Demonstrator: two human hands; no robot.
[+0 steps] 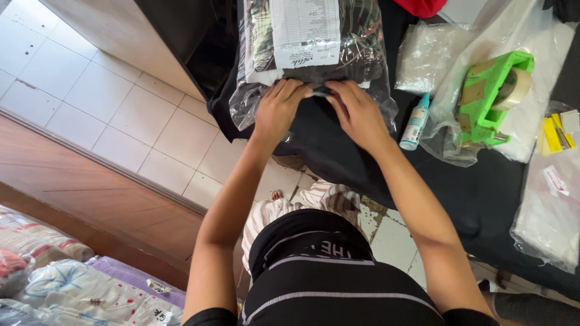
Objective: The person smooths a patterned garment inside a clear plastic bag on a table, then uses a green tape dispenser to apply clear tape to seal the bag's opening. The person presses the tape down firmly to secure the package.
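A clear plastic bag (362, 48) holding dark patterned fabric lies on a table covered with black cloth (483, 187). A white printed paper slip (305, 30) sits on top of the bag. My left hand (279, 108) and my right hand (356, 111) press side by side on the bag's near edge. The fingers of both pinch the loose plastic flap there.
A green tape dispenser (492, 96) rests on clear bags (531, 48) at the right, with a small spray bottle (415, 124) beside it. Yellow-handled tools (556, 133) and more plastic bags (550, 211) lie at far right. Bagged fabrics (72, 290) lie on the floor at lower left.
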